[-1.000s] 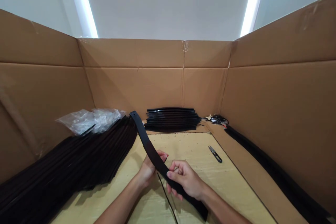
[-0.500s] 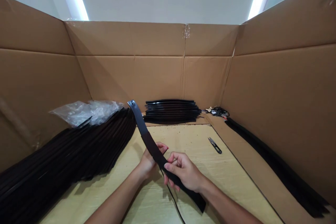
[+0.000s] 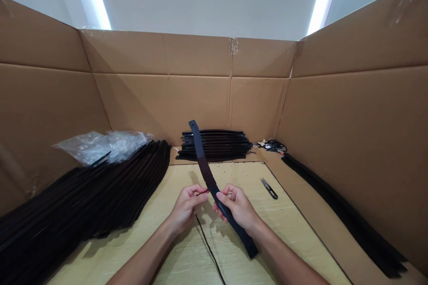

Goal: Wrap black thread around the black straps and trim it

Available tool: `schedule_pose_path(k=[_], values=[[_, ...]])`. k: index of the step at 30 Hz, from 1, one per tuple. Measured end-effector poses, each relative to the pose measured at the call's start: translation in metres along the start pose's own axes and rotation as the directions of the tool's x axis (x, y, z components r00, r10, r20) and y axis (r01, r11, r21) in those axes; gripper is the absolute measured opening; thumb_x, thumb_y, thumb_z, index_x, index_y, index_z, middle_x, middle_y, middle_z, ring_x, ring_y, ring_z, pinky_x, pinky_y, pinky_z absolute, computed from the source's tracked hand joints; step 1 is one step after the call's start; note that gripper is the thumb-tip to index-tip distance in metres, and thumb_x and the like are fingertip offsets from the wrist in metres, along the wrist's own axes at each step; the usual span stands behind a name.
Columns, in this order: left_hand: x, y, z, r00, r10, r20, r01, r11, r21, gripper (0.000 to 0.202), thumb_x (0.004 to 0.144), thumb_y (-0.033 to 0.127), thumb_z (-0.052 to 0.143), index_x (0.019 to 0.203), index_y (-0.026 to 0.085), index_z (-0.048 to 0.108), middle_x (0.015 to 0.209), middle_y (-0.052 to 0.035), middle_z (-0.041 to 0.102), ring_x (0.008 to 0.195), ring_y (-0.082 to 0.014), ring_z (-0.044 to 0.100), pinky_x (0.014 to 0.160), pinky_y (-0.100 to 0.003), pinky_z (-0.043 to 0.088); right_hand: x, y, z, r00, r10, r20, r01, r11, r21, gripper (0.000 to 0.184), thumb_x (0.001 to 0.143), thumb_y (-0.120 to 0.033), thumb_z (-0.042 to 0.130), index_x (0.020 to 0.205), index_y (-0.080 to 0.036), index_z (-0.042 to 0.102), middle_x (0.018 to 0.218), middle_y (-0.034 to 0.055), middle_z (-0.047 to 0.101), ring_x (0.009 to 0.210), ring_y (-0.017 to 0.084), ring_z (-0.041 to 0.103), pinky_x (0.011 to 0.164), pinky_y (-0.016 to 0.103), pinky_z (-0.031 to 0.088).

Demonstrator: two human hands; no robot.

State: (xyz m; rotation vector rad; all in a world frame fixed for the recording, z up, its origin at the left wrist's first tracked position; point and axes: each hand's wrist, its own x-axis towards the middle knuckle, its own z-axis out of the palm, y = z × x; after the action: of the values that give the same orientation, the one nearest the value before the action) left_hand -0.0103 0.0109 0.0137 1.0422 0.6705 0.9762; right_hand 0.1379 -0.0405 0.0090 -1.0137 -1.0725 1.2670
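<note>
A long, slightly curved black strip [image 3: 207, 173] with a hole near its upper end slants across the middle of the head view. My right hand [image 3: 236, 207] is closed around its lower half, thumb on top. To its left, my left hand [image 3: 189, 205] pinches a thin dark cord [image 3: 209, 242] beside the strip's edge. The cord's tail runs down below that hand to the bottom of the view. Part of the cord between the fingers and the strip is too small to make out.
Thread snips [image 3: 269, 189] lie on the table [image 3: 244, 178] to the right. Many black strips [image 3: 100, 200] are heaped at left beside clear plastic bags [image 3: 100, 147]. A stack [image 3: 217, 144] stands at the back. Long black strips [image 3: 341, 213] line the right. Cardboard walls [image 3: 160, 98] enclose everything.
My left hand has come out from behind the strip to its left side, holding the cord. The strip has turned more upright, its top end shifting right.
</note>
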Motion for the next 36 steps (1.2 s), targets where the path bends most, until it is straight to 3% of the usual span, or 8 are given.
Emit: schedule_pose_path(k=[2, 6, 10, 13, 17, 25, 31, 36], values=[[0.0, 0.001, 0.002, 0.999, 0.015, -0.037, -0.015, 1.0, 0.004, 0.04, 0.042, 0.038, 0.089, 0.059, 0.014, 0.062, 0.052, 0.0016, 0.057, 0.043, -0.0065, 0.041, 0.043, -0.02, 0.025, -0.002, 0.001, 0.003, 1.0, 0.019, 0.021, -0.02, 0.998, 0.064, 0.053, 0.062, -0.061, 0.075, 0.072, -0.02, 0.044, 0.06, 0.0013, 0.069, 0.045, 0.01, 0.055, 0.041, 0.019, 0.038], [0.003, 0.001, 0.001, 0.99, 0.073, -0.12, -0.072, 0.997, 0.014, 0.041, 0.044, 0.04, 0.089, 0.052, 0.014, 0.059, 0.042, 0.0068, 0.045, 0.039, -0.0034, 0.029, 0.041, -0.019, 0.019, -0.004, 0.002, 0.006, 0.998, 0.052, 0.044, -0.061, 0.97, 0.234, 0.047, 0.061, -0.05, 0.082, 0.073, -0.019, 0.05, 0.07, 0.0028, 0.071, 0.057, 0.011, 0.06, 0.05, 0.02, 0.042], [0.005, -0.001, -0.001, 0.985, 0.107, -0.137, -0.109, 0.994, -0.009, 0.039, 0.042, 0.038, 0.09, 0.052, 0.014, 0.06, 0.045, 0.0054, 0.05, 0.042, -0.0044, 0.036, 0.043, -0.019, 0.026, -0.004, 0.005, 0.004, 0.997, 0.08, 0.006, -0.079, 0.96, 0.267, 0.049, 0.056, -0.041, 0.088, 0.086, -0.018, 0.058, 0.074, 0.0024, 0.07, 0.061, 0.011, 0.06, 0.052, 0.02, 0.045], [0.004, -0.002, 0.003, 0.992, 0.088, -0.094, -0.092, 0.995, -0.045, 0.039, 0.036, 0.031, 0.092, 0.059, 0.014, 0.065, 0.052, 0.0023, 0.059, 0.048, -0.0081, 0.047, 0.049, -0.02, 0.035, -0.004, 0.008, 0.004, 0.996, 0.09, 0.011, -0.089, 0.963, 0.256, 0.058, 0.053, -0.037, 0.09, 0.101, -0.019, 0.063, 0.077, 0.001, 0.067, 0.061, 0.011, 0.057, 0.05, 0.022, 0.049], [0.0, -0.003, 0.008, 0.996, 0.09, 0.008, -0.089, 0.994, -0.07, 0.041, 0.044, 0.035, 0.09, 0.072, 0.012, 0.07, 0.061, -0.0023, 0.065, 0.053, -0.0123, 0.054, 0.051, -0.023, 0.041, -0.005, 0.01, 0.007, 0.995, 0.078, 0.067, -0.089, 0.978, 0.188, 0.046, 0.053, -0.036, 0.09, 0.086, -0.015, 0.065, 0.075, 0.0002, 0.063, 0.056, 0.009, 0.054, 0.045, 0.02, 0.049], [-0.002, -0.002, 0.003, 0.999, 0.029, 0.024, -0.027, 0.997, -0.074, 0.04, 0.047, 0.037, 0.088, 0.061, 0.013, 0.059, 0.049, 0.0024, 0.055, 0.038, -0.0052, 0.04, 0.04, -0.02, 0.023, -0.007, 0.005, 0.01, 0.988, 0.074, 0.136, -0.11, 0.953, 0.283, 0.043, 0.07, -0.051, 0.076, 0.08, -0.017, 0.053, 0.07, 0.0046, 0.07, 0.042, 0.007, 0.053, 0.039, 0.017, 0.034], [0.006, -0.009, -0.005, 0.997, 0.052, -0.062, -0.056, 0.996, -0.067, 0.042, 0.05, 0.037, 0.087, 0.057, 0.016, 0.051, 0.049, 0.0042, 0.054, 0.039, -0.0057, 0.04, 0.042, -0.02, 0.026, -0.01, 0.0, 0.007, 0.988, 0.128, 0.087, -0.151, 0.916, 0.372, 0.037, 0.063, -0.035, 0.085, 0.084, -0.014, 0.061, 0.079, 0.0063, 0.071, 0.059, 0.01, 0.059, 0.053, 0.02, 0.043], [0.006, -0.004, -0.004, 0.998, 0.044, 0.04, -0.041, 0.996, -0.074, 0.042, 0.037, 0.03, 0.092, 0.062, 0.013, 0.063, 0.058, 0.0001, 0.063, 0.051, -0.0105, 0.053, 0.051, -0.022, 0.038, -0.009, 0.006, 0.005, 0.982, 0.133, 0.135, -0.168, 0.94, 0.297, 0.051, 0.053, -0.026, 0.091, 0.095, -0.014, 0.065, 0.072, 0.0008, 0.066, 0.057, 0.01, 0.057, 0.051, 0.022, 0.048]])
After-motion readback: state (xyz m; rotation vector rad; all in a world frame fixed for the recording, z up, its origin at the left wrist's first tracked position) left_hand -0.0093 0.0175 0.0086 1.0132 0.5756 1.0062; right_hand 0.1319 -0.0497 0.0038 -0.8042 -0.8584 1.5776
